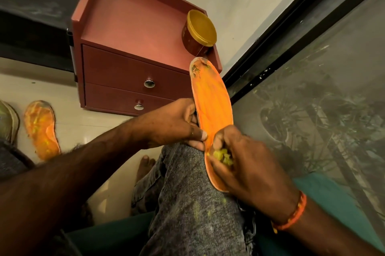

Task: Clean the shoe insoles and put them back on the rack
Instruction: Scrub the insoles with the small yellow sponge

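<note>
An orange insole (210,101) stands on edge over my knee, its worn toe end pointing up toward the cabinet. My left hand (177,124) grips its left edge near the middle, thumb on the orange face. My right hand (245,164) is curled over the heel end, fingers closed on a clump of yellow-green crumbs (223,155) against the insole. A second orange insole (41,130), smeared with yellow residue, lies flat on the floor at the left.
A red two-drawer cabinet (129,80) stands ahead, with a round gold-lidded tin (200,32) on its top right corner. A shoe (8,120) sits at the far left edge. A dark-framed glass panel (312,89) runs along the right. My grey-jeaned leg (187,203) is below.
</note>
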